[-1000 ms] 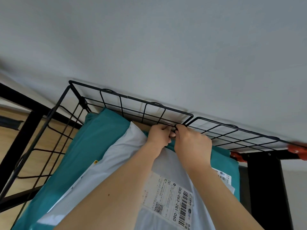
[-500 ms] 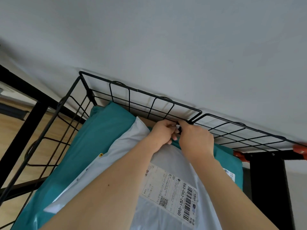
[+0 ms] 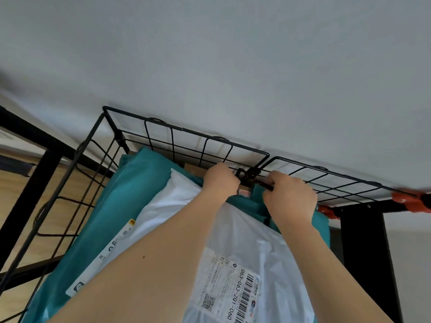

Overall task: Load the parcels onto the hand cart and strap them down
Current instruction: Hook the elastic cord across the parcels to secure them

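Overhead, a pale grey wall [image 3: 233, 66] fills the upper half of the view. Below it stands the hand cart's black wire basket [image 3: 186, 131], its far rim just beside the wall and its left side panel over a wooden floor [image 3: 14, 190]. A second wire panel meets the far rim at the middle and runs right towards a black post [image 3: 363, 248].

The parcels lie inside the basket. A long teal parcel [image 3: 140, 187] lies along the left side, and a white parcel [image 3: 268, 248] lies on top of it, reaching nearly to the far rim. A printed shipping label [image 3: 231, 290] with a barcode and QR code is stuck on the white parcel. A strip of a cardboard box [image 3: 193, 170] shows at the far end, under the rim.

Both bare forearms reach over the white parcel to the joint of the two panels. The left hand [image 3: 221, 180] is curled into a fist just under the rim — what it holds, if anything, is hidden. The right hand [image 3: 291, 199] has its fingers wrapped round a black cord [image 3: 265, 185] that leads to a black hook [image 3: 241, 174] at the joint, between the two hands.

Orange clips [image 3: 404, 199] sit at the right panel's far end — blurred.
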`<act>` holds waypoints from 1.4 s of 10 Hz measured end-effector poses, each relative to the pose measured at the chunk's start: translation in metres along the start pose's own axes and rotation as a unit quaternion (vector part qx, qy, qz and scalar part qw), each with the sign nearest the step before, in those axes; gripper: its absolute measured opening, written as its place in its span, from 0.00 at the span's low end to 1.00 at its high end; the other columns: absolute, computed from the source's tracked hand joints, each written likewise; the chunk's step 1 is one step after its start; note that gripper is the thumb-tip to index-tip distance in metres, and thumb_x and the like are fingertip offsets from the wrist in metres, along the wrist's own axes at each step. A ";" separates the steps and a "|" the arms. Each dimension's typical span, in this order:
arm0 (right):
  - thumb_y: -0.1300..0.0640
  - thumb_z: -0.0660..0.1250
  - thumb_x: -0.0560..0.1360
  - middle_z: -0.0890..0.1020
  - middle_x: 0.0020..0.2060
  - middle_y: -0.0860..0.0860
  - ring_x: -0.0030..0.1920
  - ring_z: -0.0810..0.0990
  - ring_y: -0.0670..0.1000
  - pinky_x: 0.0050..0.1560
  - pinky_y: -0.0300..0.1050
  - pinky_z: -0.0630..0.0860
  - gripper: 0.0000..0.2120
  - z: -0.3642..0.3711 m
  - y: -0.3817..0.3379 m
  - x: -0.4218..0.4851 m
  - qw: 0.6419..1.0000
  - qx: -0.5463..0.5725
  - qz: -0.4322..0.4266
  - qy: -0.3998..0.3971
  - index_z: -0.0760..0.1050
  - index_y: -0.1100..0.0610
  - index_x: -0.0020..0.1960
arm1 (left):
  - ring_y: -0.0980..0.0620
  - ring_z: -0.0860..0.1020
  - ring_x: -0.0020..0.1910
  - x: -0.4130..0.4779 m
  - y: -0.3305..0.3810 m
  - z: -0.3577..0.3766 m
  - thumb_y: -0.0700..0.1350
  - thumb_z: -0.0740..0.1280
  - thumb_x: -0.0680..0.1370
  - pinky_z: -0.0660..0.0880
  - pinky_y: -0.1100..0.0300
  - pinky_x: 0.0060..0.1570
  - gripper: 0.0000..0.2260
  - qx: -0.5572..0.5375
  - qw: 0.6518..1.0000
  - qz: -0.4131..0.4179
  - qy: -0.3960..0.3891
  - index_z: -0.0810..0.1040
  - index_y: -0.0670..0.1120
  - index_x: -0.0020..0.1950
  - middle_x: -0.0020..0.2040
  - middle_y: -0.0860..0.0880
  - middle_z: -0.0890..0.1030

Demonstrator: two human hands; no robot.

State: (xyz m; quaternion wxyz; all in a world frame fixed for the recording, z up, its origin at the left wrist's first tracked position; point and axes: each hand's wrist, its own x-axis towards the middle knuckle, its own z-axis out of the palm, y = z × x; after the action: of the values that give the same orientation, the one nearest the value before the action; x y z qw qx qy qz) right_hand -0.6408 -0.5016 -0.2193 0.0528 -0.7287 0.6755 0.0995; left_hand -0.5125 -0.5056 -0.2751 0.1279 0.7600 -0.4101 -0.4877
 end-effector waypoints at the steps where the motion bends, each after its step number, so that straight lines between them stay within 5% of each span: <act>1: 0.58 0.62 0.74 0.80 0.42 0.51 0.40 0.73 0.56 0.34 0.41 0.62 0.08 0.003 0.013 -0.007 0.999 -0.001 0.034 0.025 0.77 0.53 0.50 | 0.44 0.82 0.42 -0.008 0.001 0.006 0.40 0.62 0.77 0.80 0.53 0.45 0.07 -0.068 0.997 -0.002 0.027 0.77 0.42 0.41 0.43 0.42 0.84; 2: 0.64 0.66 0.66 0.79 0.31 0.53 0.37 0.74 0.58 0.30 0.37 0.56 0.07 0.007 0.026 -0.004 0.982 0.039 0.045 0.177 0.81 0.57 0.41 | 0.44 0.81 0.41 -0.010 0.007 0.005 0.40 0.62 0.76 0.79 0.53 0.47 0.07 -0.092 0.995 -0.007 0.039 0.78 0.40 0.44 0.43 0.41 0.84; 3: 0.65 0.64 0.60 0.80 0.26 0.54 0.34 0.76 0.60 0.34 0.44 0.69 0.10 0.006 0.041 0.001 0.958 0.063 0.034 0.278 0.82 0.57 0.36 | 0.46 0.75 0.36 -0.010 0.017 -0.009 0.37 0.62 0.73 0.70 0.60 0.32 0.06 -0.053 0.998 -0.018 -0.018 0.75 0.41 0.36 0.40 0.42 0.84; 4: 0.66 0.65 0.59 0.78 0.25 0.54 0.29 0.76 0.59 0.31 0.41 0.67 0.10 -0.001 0.040 -0.006 0.949 0.100 0.026 0.298 0.81 0.57 0.36 | 0.50 0.69 0.28 -0.018 0.021 -0.019 0.35 0.64 0.71 0.61 0.62 0.25 0.13 -0.017 0.998 -0.048 -0.038 0.71 0.43 0.26 0.21 0.49 0.74; 5: 0.67 0.67 0.60 0.79 0.27 0.51 0.27 0.75 0.57 0.28 0.33 0.53 0.11 -0.012 0.026 -0.014 0.943 0.125 -0.001 0.309 0.81 0.55 0.38 | 0.52 0.67 0.28 -0.030 0.022 -0.023 0.34 0.65 0.70 0.60 0.61 0.25 0.13 -0.015 0.996 -0.066 -0.052 0.70 0.43 0.26 0.16 0.50 0.70; 6: 0.66 0.69 0.61 0.78 0.29 0.51 0.26 0.75 0.56 0.30 0.29 0.49 0.10 -0.023 0.026 -0.015 0.937 0.147 -0.011 0.316 0.81 0.54 0.38 | 0.52 0.70 0.30 -0.038 0.022 -0.026 0.34 0.64 0.73 0.62 0.62 0.24 0.14 -0.012 0.997 -0.050 -0.063 0.71 0.43 0.28 0.26 0.50 0.73; 7: 0.63 0.70 0.68 0.80 0.34 0.53 0.32 0.78 0.59 0.27 0.37 0.57 0.06 -0.038 0.045 -0.021 0.937 0.183 0.030 0.298 0.81 0.54 0.42 | 0.55 0.73 0.30 -0.045 0.015 -0.027 0.36 0.63 0.76 0.69 0.66 0.22 0.09 -0.097 0.992 -0.048 -0.061 0.72 0.44 0.37 0.33 0.50 0.74; 8: 0.62 0.67 0.73 0.81 0.42 0.53 0.41 0.78 0.59 0.33 0.42 0.61 0.07 -0.045 0.058 -0.029 0.950 0.185 0.057 0.247 0.81 0.54 0.48 | 0.56 0.71 0.29 -0.052 0.010 -0.026 0.36 0.62 0.77 0.68 0.64 0.28 0.12 -0.127 0.989 -0.053 -0.051 0.70 0.46 0.34 0.32 0.51 0.73; 10: 0.57 0.60 0.76 0.81 0.45 0.58 0.45 0.77 0.60 0.38 0.44 0.67 0.09 -0.014 0.098 -0.044 0.944 0.186 0.250 0.112 0.78 0.57 0.50 | 0.55 0.63 0.24 -0.062 0.003 -0.020 0.36 0.60 0.79 0.57 0.69 0.15 0.11 -0.175 0.976 -0.107 -0.070 0.70 0.41 0.36 0.31 0.47 0.74; 11: 0.57 0.59 0.77 0.82 0.45 0.58 0.47 0.80 0.62 0.44 0.47 0.73 0.10 0.006 0.112 -0.043 0.904 0.269 0.325 0.071 0.77 0.55 0.54 | 0.57 0.66 0.17 -0.062 0.004 -0.007 0.37 0.61 0.79 0.58 0.70 0.16 0.09 -0.227 0.964 -0.121 -0.068 0.72 0.40 0.39 0.32 0.46 0.76; 12: 0.60 0.56 0.79 0.82 0.43 0.57 0.44 0.82 0.58 0.51 0.53 0.79 0.09 0.013 0.113 -0.027 0.738 0.549 0.387 0.059 0.75 0.59 0.50 | 0.58 0.67 0.15 -0.060 0.015 0.004 0.38 0.60 0.80 0.60 0.69 0.17 0.08 -0.256 0.955 -0.129 -0.077 0.72 0.41 0.42 0.34 0.45 0.78; 13: 0.67 0.53 0.79 0.81 0.41 0.58 0.41 0.81 0.54 0.46 0.43 0.80 0.13 -0.003 0.102 -0.010 0.650 0.688 0.315 0.069 0.74 0.59 0.41 | 0.56 0.68 0.19 -0.057 0.023 0.013 0.39 0.60 0.80 0.61 0.67 0.18 0.05 -0.251 0.956 -0.125 -0.085 0.74 0.39 0.48 0.35 0.44 0.80; 14: 0.66 0.55 0.78 0.82 0.39 0.57 0.40 0.82 0.55 0.46 0.45 0.81 0.15 -0.006 0.099 0.001 0.684 0.672 0.273 0.082 0.75 0.56 0.38 | 0.58 0.69 0.16 -0.052 0.022 0.019 0.39 0.62 0.80 0.62 0.69 0.16 0.08 -0.250 0.956 -0.125 -0.084 0.76 0.38 0.56 0.36 0.44 0.80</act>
State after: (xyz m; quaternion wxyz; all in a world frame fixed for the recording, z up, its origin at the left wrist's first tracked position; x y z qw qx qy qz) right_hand -0.7391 -0.5115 -0.2079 0.4434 -0.2870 0.7318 -0.4308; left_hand -0.5494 -0.4768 -0.2385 0.2168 0.7049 -0.1864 -0.6491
